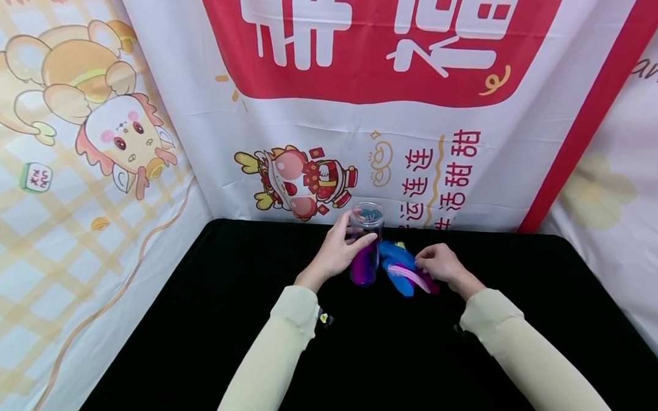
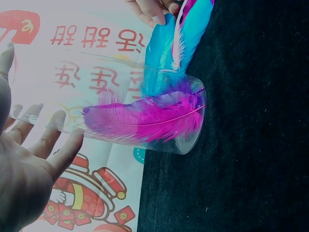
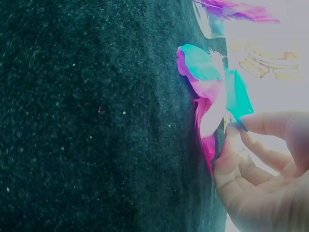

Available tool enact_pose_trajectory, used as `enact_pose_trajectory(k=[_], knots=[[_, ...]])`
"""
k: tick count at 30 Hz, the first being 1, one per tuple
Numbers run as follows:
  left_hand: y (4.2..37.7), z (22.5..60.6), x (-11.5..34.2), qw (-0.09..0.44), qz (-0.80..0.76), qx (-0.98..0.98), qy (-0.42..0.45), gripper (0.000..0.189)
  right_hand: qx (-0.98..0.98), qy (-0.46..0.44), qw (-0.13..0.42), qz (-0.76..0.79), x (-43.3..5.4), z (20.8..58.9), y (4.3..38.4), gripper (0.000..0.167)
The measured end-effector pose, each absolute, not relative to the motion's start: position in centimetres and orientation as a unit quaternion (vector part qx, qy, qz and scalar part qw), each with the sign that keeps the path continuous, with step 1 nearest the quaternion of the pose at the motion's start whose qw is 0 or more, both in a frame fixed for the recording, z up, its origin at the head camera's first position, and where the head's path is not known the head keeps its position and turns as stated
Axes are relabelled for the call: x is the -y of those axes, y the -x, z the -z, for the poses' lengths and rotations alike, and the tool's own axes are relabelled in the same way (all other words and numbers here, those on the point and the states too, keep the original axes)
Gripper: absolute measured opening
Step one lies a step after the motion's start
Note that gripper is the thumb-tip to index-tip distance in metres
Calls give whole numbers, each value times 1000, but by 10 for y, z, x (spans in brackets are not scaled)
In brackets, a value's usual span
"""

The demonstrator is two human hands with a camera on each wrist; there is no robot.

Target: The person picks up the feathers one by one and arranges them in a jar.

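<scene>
A clear glass jar [image 1: 370,214] stands upright on the black table, gripped from the left by my left hand [image 1: 334,250], thumb and fingers around it. Purple and magenta feathers [image 2: 149,118] lean inside the jar's lower part. Just right of it, my right hand [image 1: 441,263] pinches the tip of a blue feather [image 3: 237,94] between thumb and index finger. Under and beside that hand lies a loose pile: another blue feather [image 1: 405,287], a pale pink feather [image 1: 406,272] and a magenta feather [image 1: 431,284]. A bit of yellow [image 1: 401,244] shows behind the pile.
The black-covered table [image 1: 399,362] ends at its back edge, just behind the jar. A printed white and red cloth [image 1: 321,125] hangs there, and a patterned cloth [image 1: 113,233] hangs along the left side.
</scene>
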State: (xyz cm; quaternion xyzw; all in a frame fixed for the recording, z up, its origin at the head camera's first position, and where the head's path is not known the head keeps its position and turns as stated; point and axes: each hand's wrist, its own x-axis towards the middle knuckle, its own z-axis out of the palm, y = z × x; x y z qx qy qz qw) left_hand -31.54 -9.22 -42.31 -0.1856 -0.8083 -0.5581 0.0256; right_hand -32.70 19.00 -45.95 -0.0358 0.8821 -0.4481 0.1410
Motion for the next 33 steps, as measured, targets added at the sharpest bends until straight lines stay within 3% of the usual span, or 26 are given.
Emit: enact_pose_trajectory(k=[18,33], knots=[[316,422,92,21,561,807,183,69,-879,-18,139,456,-183,463,328,32],[314,420,91,36,537,822,188,70,-878,12,134,460,-184,460,326,26]])
